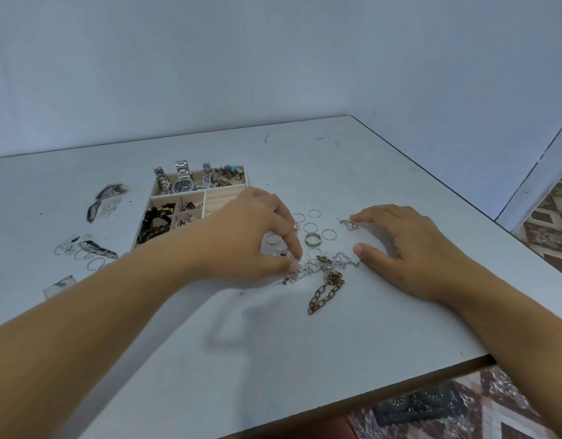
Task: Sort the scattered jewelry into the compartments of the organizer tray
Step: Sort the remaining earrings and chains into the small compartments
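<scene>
Presently, tangled light earrings (317, 264) are pinched by the left hand (248, 236); right hand (409, 248) splayed empty. Hooks snag; lift singly.

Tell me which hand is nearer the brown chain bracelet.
Left. The left hand pinches jewelry just up-left of the brown chain bracelet; the right hand rests farther right.
</scene>
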